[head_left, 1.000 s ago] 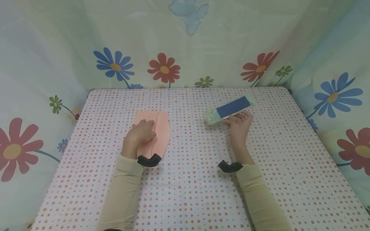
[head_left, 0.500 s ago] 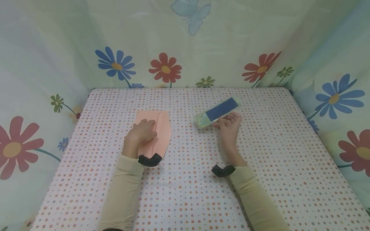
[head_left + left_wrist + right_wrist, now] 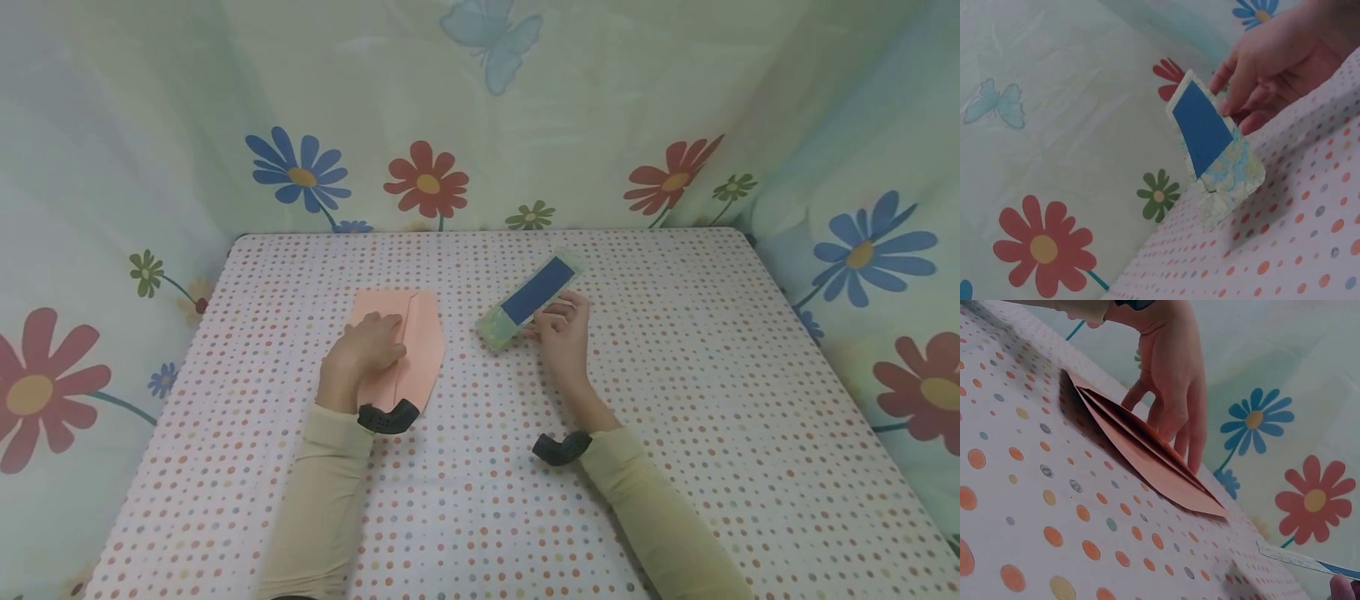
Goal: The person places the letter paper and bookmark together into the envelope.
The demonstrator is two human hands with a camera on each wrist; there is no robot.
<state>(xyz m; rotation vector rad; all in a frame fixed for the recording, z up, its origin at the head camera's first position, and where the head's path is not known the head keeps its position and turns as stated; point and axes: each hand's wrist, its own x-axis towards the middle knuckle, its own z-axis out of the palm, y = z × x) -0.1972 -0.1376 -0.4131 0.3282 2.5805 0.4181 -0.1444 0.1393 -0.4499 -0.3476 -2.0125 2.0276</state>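
A pink envelope (image 3: 424,342) lies on the table with its flap side towards the right. My left hand (image 3: 363,346) rests over it, fingers pointing down; in the right wrist view the fingertips (image 3: 1194,459) meet the upper layer, and the envelope's mouth (image 3: 1147,445) gapes. To the right, my right hand (image 3: 564,337) pinches the edge of a thin, flat, pale green patterned strip (image 3: 495,325) bearing a dark blue rectangle (image 3: 537,290). The left wrist view shows the strip (image 3: 1235,172) tilted above the table with crinkled edges, and the pinching fingers (image 3: 1241,87) at its side.
A white tablecloth (image 3: 480,500) with coloured dots covers the table. Flowered curtains (image 3: 570,108) stand behind it and along both sides. Black devices, such as the one on the right wrist (image 3: 562,448), sit at both cuffs.
The right hand has carried the strip leftwards towards the envelope, and the strip has turned to a steeper slant. My left hand and the envelope stay in place.
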